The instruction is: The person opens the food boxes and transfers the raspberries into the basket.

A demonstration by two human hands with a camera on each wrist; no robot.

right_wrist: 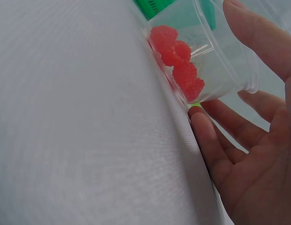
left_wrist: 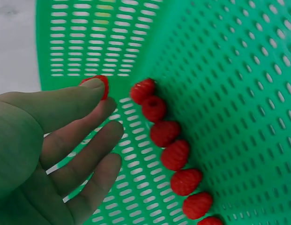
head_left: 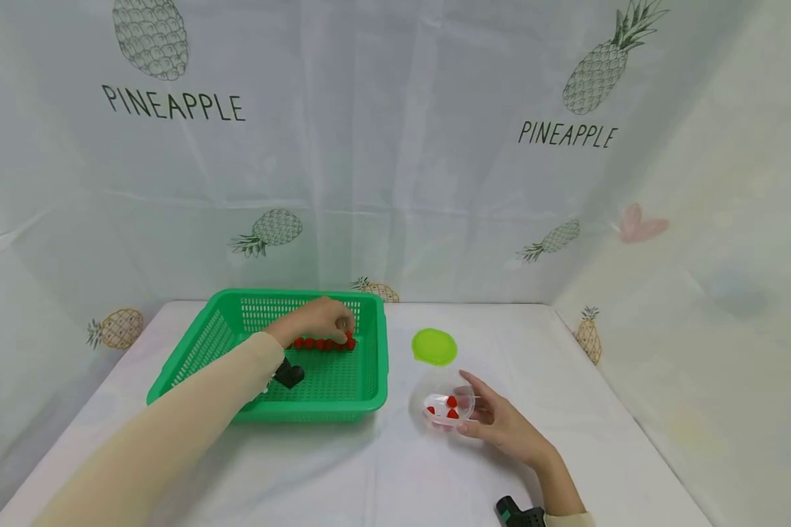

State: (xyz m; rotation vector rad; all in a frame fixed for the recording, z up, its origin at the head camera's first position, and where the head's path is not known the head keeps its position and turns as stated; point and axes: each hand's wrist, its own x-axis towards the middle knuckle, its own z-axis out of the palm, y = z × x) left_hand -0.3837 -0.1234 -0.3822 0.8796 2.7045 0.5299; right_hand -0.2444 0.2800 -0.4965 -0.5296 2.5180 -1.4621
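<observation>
Inside the green basket [head_left: 303, 416], my left hand [head_left: 313, 322] pinches a red raspberry [left_wrist: 105, 85] between thumb and index finger, its other fingers loosely bent. Beside that hand, several raspberries [left_wrist: 175, 154] stand in a single row along the basket's far wall. My right hand [head_left: 504, 424] holds a clear plastic cup [right_wrist: 218, 56] on the table, with the thumb at the rim and the fingers around the other side. A few raspberries [right_wrist: 185, 77] lie at the bottom of the cup.
A bright green round lid [head_left: 435, 346] lies flat on the white table behind the cup. Black wrist devices show on the left wrist [head_left: 288, 373] and the right wrist [head_left: 521, 514]. A pineapple-print curtain [head_left: 395, 146] rises behind the table.
</observation>
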